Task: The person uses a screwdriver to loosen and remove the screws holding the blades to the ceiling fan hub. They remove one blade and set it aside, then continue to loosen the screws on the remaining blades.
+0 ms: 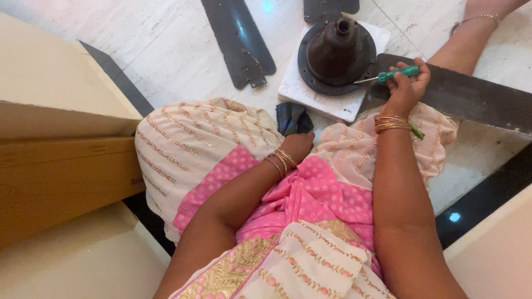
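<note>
The right hand [407, 88] grasps a light, stiff green screwdriver [388, 75] by its handle, tip at the heavy fan motor [336, 52]; the left hand [296, 145] clenches a soft dark cloth [292, 118]

Left hand's fingers [299, 143] hidden behind dark cloth [292, 118]

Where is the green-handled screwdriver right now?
The green-handled screwdriver is in the right hand, upper right of the head view, its tip at the rim of the dark fan motor housing on the white block.
</note>
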